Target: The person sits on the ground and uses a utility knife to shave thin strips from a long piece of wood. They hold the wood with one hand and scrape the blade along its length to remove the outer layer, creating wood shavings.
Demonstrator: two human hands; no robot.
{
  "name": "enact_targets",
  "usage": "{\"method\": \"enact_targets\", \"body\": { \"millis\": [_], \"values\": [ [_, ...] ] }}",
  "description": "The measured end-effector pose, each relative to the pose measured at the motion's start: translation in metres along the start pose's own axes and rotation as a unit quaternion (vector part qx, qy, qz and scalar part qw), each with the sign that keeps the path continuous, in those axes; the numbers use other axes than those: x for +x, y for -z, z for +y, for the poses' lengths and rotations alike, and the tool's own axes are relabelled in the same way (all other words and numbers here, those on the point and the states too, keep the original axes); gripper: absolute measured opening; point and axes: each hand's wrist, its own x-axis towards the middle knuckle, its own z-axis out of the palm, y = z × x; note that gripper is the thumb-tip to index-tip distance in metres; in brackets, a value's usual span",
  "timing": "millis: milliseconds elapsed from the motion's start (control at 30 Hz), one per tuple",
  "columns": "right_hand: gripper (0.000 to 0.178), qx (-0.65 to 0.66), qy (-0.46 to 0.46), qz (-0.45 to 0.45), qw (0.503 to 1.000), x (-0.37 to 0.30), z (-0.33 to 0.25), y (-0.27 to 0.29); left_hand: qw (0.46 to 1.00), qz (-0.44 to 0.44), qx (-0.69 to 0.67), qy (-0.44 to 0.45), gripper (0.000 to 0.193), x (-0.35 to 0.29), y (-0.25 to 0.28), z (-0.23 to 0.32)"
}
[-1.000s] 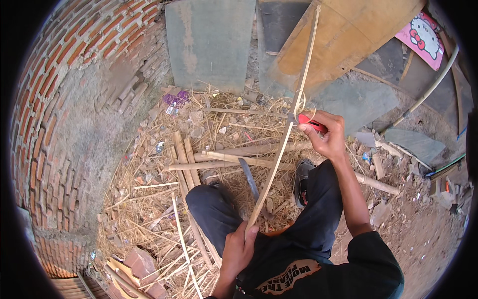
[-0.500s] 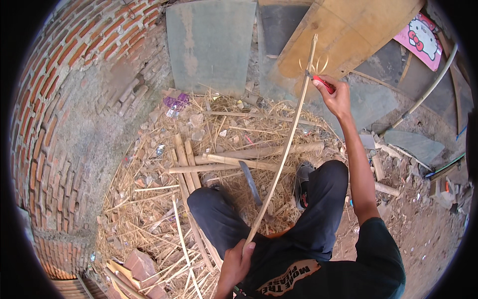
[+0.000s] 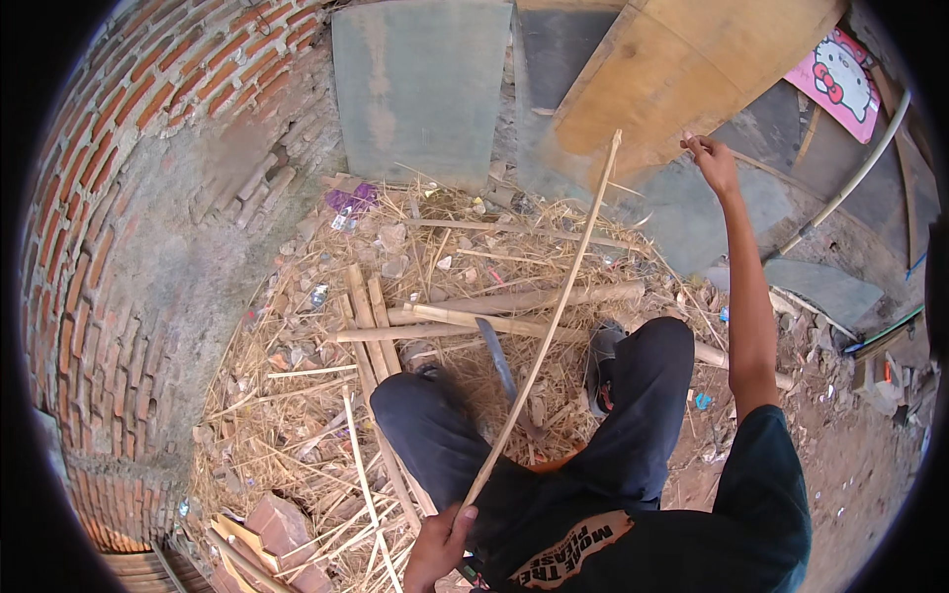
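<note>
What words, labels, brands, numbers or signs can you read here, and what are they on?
Dark shirt: large capital letters on its brown patch; I'm leaving the wording unquoted.
Pink board: a cartoon face; I can't make out any words.
Purple wrapper: too small to read.

Soft, even daylight fills the scene, bright enough to show the wooden strip point(image 3: 554, 326) clearly; its direction is hard to tell. Shadows are faint and soft-edged. A smeared patch blurs the brick wall point(image 3: 99, 326) on the far left, and a dark smudge softens the left knee point(image 3: 400, 400). Fisheye distortion curves that wall; black corners close the view.
</note>
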Motion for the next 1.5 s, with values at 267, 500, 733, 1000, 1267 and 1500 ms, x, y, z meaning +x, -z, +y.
{"method": "enact_targets", "body": {
  "millis": [267, 500, 733, 1000, 1267, 1500],
  "values": [
    [0.056, 0.227, -0.102, -0.135, 0.959, -0.124, -0.078, -0.021, 0.993, 0.032, -0.113, 0.008, 0.048, 0.029, 0.015, 0.004],
    [0.048, 0.318, -0.060, -0.183, 0.928, -0.177, -0.134, -0.029, 0.995, 0.079, -0.034, -0.051, 0.039, 0.037, 0.015, 0.025],
    [0.051, 0.282, 0.057, 0.104, 0.952, -0.121, -0.111, -0.034, 0.993, 0.084, 0.010, -0.087, 0.038, 0.037, 0.021, 0.016],
    [0.047, 0.235, -0.043, 0.003, 0.971, -0.077, -0.103, -0.022, 0.981, 0.106, 0.110, -0.119, 0.033, 0.027, 0.034, 0.018],
    [0.043, 0.476, -0.137, -0.109, 0.862, -0.082, -0.096, -0.022, 0.984, 0.113, 0.106, -0.091, 0.033, 0.023, 0.040, 0.015],
    [0.035, 0.366, -0.101, -0.141, 0.914, -0.075, -0.073, -0.018, 0.974, 0.137, 0.141, -0.115, 0.031, 0.024, 0.053, 0.000]
  ]
}}
